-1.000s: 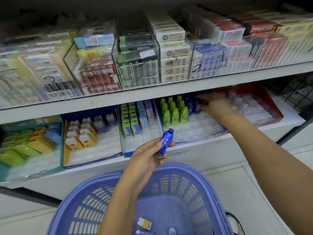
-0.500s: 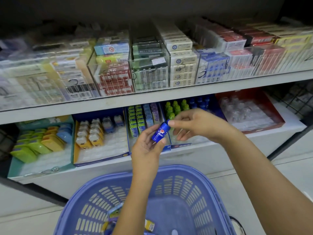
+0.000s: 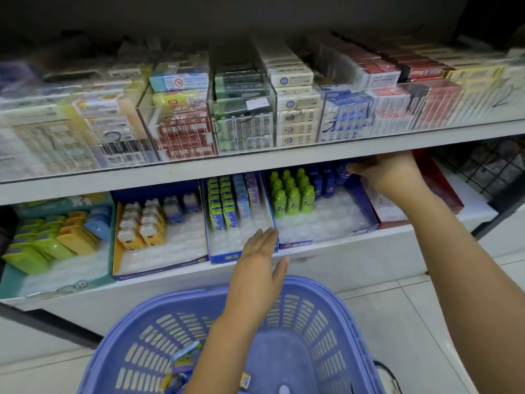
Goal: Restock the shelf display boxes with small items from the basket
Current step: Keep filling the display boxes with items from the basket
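Directly ahead in the head view, a blue display box [image 3: 326,242] sits on the lower shelf [image 3: 355,260]. Green bottles [image 3: 292,194] stand at its rear left and blue bottles [image 3: 326,180] beside them at the rear, with clear tray pockets showing across its front. The right hand [image 3: 389,174] reaches into the box's rear right corner, fingertips against the blue bottles. Its fingers are partly hidden, so whether it grips one cannot be told. The left hand [image 3: 257,265] is flat with straight fingers and holds nothing, its tips at the box's front left corner. Below the box, nearest the viewer, is a purple basket [image 3: 355,322] with small packets [image 3: 181,365] inside.
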`<act>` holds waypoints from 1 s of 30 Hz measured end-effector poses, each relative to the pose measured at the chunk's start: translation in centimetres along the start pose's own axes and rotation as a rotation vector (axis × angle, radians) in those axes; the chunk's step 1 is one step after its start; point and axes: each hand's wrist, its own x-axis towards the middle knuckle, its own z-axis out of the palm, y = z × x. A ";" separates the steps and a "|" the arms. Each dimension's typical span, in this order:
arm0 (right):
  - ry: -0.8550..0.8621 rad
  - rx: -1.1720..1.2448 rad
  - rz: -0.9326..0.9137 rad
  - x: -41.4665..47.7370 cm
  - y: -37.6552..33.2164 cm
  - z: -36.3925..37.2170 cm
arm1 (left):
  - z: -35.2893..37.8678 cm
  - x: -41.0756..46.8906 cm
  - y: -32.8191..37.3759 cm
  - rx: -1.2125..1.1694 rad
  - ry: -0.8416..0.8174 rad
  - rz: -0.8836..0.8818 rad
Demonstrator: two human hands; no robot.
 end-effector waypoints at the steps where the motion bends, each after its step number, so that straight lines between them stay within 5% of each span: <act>1: -0.016 -0.063 0.009 0.8 0.6 0.2 | 0.1 0.0 -0.1 0.024 -0.013 0.009; 14: -0.374 -0.420 -0.113 4.7 3.9 2.6 | -0.1 0.4 -1.1 0.041 -0.019 0.055; 21: -0.359 -0.504 -0.103 4.1 2.7 3.2 | -0.8 0.2 -0.7 0.010 -0.055 0.059; 27: -0.299 -0.558 -0.188 0.8 -1.5 1.8 | -3.0 -1.5 0.5 -0.123 0.082 0.083; 30: -0.566 -0.408 -0.222 -4.0 -5.6 2.1 | -2.9 -3.1 -0.9 -0.123 -0.096 -0.040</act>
